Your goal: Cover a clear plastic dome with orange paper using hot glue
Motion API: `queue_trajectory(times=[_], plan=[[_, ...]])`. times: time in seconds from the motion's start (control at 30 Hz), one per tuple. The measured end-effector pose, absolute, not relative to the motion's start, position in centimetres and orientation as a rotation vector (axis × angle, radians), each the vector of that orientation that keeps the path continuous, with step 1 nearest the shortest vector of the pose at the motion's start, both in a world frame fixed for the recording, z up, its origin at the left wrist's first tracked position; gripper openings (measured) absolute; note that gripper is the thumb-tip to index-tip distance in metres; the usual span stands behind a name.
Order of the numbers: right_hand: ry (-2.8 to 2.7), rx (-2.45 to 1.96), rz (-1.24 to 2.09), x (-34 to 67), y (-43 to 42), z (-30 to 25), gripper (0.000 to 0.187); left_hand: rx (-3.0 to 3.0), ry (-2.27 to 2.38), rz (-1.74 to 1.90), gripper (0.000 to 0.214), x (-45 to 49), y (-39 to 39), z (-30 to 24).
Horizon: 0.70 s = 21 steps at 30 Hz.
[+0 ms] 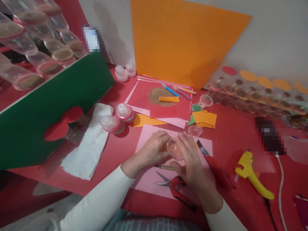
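Head view: small clear plastic cup [173,148] sits between both hands over the pink paper sheet [149,136], near centre of the red table [231,134]. Left hand [154,148] has its fingers curled around the cup's left side; right hand [192,160] wraps the right side, thumb underneath. Something orange shows inside or behind the cup, can't tell which. Cup has no coloured disc showing on it, unlike the 2 capped cups [117,120] further left, so by my read this one is mid-assembly, not finished. Empty cup [194,130] waits just beyond the hands, another [205,100] further off. Just near of the hands: thin wooden-handled tool [166,167] and red scissors [172,184], both lying on the pink sheet. Craft knife [203,149] right of the hands. Yellow glue gun [252,175] well apart on the right. Orange paper squares [205,118] far right of the sheet. Rows of finished cups [252,93] line the far right
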State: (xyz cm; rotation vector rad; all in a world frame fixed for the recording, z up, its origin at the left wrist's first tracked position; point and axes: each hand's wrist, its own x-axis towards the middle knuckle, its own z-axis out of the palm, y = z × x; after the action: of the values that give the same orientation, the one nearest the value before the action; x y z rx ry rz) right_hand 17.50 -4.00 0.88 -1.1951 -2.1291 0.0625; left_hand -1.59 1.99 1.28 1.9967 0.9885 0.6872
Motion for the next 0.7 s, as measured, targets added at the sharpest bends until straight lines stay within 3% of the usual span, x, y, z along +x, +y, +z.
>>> queue_trajectory(times=[0.37,0.57,0.7], plan=[[-1.999,-1.260,0.066,17.9,-3.7,0.6,0.059,2.106,1.105,0.627,0.030,-2.1,2.9,1.0],[-2.027,-1.274,0.060,17.8,-3.8,0.3,0.060,1.835,0.953,0.784,0.080,-3.6,3.5,1.4],[-2.065,-1.273,0.001,17.8,-3.7,0.3,0.056,1.608,0.914,0.935,0.064,-3.5,3.4,1.6]])
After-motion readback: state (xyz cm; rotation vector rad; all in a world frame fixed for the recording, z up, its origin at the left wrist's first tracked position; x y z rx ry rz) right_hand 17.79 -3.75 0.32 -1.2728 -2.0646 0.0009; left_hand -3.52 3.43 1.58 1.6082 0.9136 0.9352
